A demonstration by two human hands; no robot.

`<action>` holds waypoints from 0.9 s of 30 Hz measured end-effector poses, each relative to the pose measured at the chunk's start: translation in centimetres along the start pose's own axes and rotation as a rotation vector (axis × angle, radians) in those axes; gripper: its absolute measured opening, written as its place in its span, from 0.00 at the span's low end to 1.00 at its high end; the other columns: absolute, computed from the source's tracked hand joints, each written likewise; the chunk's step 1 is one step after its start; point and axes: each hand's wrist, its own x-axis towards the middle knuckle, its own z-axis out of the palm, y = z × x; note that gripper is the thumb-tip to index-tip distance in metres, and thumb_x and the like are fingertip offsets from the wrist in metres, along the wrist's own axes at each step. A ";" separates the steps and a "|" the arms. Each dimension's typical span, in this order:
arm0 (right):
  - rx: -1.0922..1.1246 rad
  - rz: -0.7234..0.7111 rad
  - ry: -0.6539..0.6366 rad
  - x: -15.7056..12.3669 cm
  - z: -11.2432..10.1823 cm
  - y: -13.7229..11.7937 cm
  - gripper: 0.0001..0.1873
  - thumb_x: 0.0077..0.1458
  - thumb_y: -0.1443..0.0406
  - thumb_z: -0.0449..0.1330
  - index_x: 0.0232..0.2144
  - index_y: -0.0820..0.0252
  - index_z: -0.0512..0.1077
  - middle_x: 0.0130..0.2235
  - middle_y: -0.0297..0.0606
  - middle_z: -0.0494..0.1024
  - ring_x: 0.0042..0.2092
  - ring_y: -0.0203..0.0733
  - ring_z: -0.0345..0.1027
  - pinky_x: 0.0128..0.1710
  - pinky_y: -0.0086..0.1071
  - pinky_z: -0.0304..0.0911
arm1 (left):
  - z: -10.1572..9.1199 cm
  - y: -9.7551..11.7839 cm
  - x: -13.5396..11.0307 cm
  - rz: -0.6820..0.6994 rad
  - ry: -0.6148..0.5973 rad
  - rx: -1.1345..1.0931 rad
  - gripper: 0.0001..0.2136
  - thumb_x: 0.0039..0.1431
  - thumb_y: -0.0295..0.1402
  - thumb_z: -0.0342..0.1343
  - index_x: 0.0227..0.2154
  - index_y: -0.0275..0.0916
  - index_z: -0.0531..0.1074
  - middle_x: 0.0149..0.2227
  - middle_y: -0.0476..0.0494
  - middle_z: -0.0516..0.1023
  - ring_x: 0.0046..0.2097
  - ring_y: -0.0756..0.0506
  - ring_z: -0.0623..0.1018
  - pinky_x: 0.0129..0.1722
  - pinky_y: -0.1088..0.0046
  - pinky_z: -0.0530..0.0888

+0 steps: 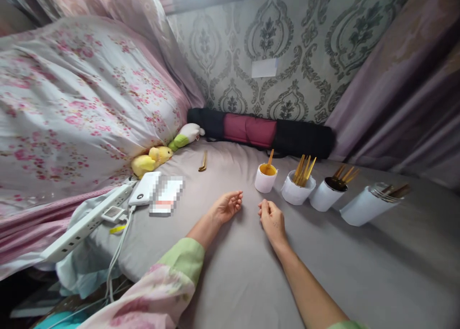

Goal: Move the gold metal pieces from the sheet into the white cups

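My left hand (227, 207) rests over the grey sheet, palm turned inward, fingers loosely curled and apart, with nothing seen in it. Opposite it, my right hand (272, 220) is closed, the thumb against the curled fingers; nothing sticks out of it. Nearest to the right hand stands a small white cup (265, 183) with a yellow inside and thin gold-coloured sticks in it. Farther right come a wider white cup (296, 195), a white cup with a dark inside (325, 200) and a tilted-looking white can (364, 207), each holding gold or brownish sticks. A few gold-coloured sticks (203, 161) lie beyond my left hand.
To the left are a white power bank (145, 187), a blurred-out flat item (167, 196), a power strip (88, 223) with cables, and a yellow plush toy (152, 160). A long black and red bag (250, 129) lies along the patterned wall (230, 56).
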 end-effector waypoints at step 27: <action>-0.116 -0.035 -0.017 -0.2 0.1 -0.2 0.21 0.57 0.55 0.43 0.28 0.60 0.69 0.22 0.36 0.72 0.24 0.36 0.63 0.25 0.27 0.53 | -3.6 11.2 6.4 0.357 0.508 0.953 0.03 0.48 0.27 0.55 0.25 0.33 0.66 0.22 0.46 0.70 0.20 0.56 0.66 0.18 0.81 0.59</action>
